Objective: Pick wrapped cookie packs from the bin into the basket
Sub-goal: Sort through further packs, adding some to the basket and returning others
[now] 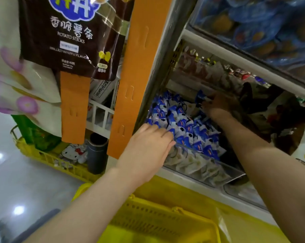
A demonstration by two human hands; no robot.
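A clear plastic bin (206, 170) on a low shelf is packed with several blue-and-white wrapped cookie packs (185, 125). My left hand (148, 148) reaches into the bin's front left corner, fingers curled down among the packs; whether it grips one is hidden. My right hand (220, 104) is deep at the back of the bin in shadow and pinches a blue cookie pack (200, 98) lifted above the rest. The yellow basket (157, 218) sits below and in front of the shelf, under my forearms.
A brown potato-sticks bag (69, 32) and orange hanger strips (141, 67) hang at the upper left. A second yellow basket (48, 158) with goods stands on the floor at left. Upper shelves (253, 41) hold more snack bins.
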